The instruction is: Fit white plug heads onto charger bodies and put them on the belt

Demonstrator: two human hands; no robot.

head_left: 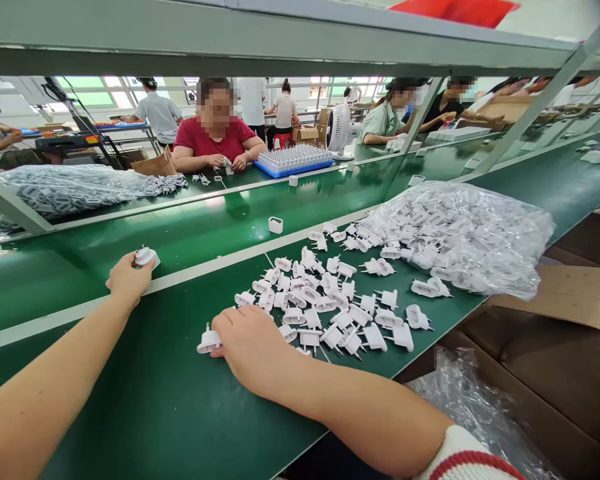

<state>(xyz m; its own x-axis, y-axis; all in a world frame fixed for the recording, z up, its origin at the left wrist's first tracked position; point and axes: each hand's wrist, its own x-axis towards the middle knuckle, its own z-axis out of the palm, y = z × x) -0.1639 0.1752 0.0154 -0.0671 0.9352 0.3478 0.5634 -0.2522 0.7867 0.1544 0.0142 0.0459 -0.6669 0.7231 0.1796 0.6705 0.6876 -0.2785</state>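
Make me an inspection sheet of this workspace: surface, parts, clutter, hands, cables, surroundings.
Surface: green table, a pale rail between it and the green belt.
Job's things: loose pile of white plugs; more in a clear bag.
Clutter: crumpled plastic and cardboard beyond the table's right edge.
Hands: left hand holds a white piece above the belt; right hand holds a white plug beside the pile.
Cables: apparently a dark one, back left.
Surroundings: person in red opposite, blue tray, white fan, others working behind.
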